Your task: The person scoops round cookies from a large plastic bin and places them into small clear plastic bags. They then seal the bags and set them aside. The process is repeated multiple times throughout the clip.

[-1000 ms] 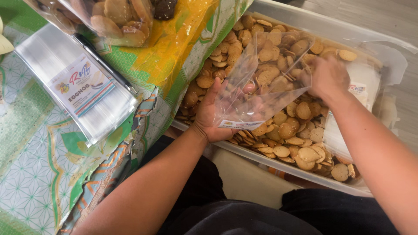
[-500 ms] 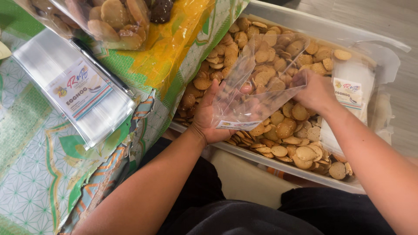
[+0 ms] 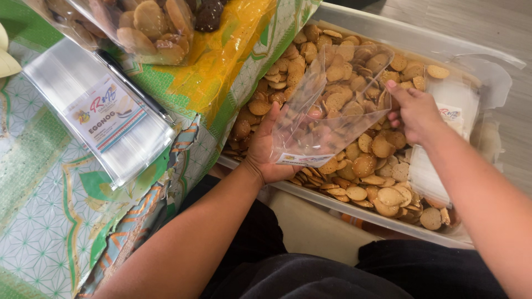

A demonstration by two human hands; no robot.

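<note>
My left hand holds a clear plastic bag by its labelled bottom end, over a large clear bin full of small round brown cookies. The bag looks empty and its mouth points away from me. My right hand grips the bag's far right edge near the mouth, just above the cookies. Both forearms reach in from the lower edge of the view.
A stack of flat clear labelled bags lies on a table with a green and yellow patterned cloth at the left. A filled bag of cookies rests at the top left. More clear bags lie inside the bin's right side.
My right hand has slid from the bag's upper edge down to its right side. The bag has spread wider and shifted slightly lower over the cookies.
</note>
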